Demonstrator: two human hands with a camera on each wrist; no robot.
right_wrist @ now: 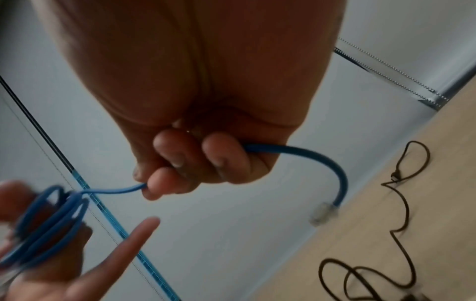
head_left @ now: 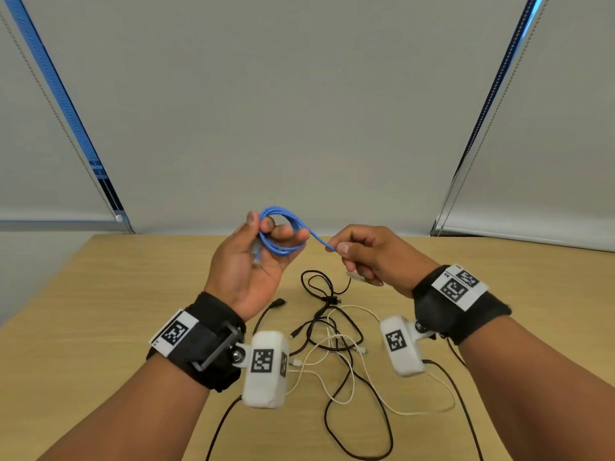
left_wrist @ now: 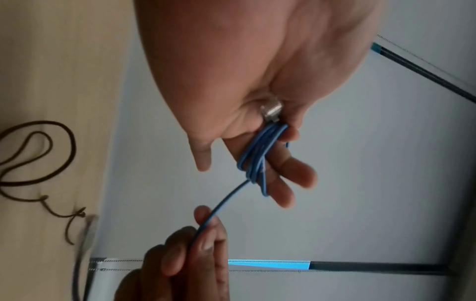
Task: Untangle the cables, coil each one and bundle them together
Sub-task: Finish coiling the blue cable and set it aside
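A blue network cable (head_left: 281,227) is wound in several loops around the fingers of my left hand (head_left: 263,247), held up above the table; one clear plug (left_wrist: 270,111) lies against that palm. The same coil (right_wrist: 49,220) shows blurred in the right wrist view. A short free stretch runs right to my right hand (head_left: 352,252), which pinches the cable (right_wrist: 123,190) between thumb and fingers. The tail curves out of that fist (right_wrist: 309,154) and ends in a clear plug (right_wrist: 323,213) hanging in the air. Black cables (head_left: 319,294) and white cables (head_left: 336,364) lie tangled on the table below.
The wooden table (head_left: 116,294) stretches to a pale wall with roller blinds (head_left: 299,111). A black plug end (head_left: 278,302) lies near my left wrist. Black cable loops (left_wrist: 38,154) (right_wrist: 401,203) rest on the tabletop under both hands.
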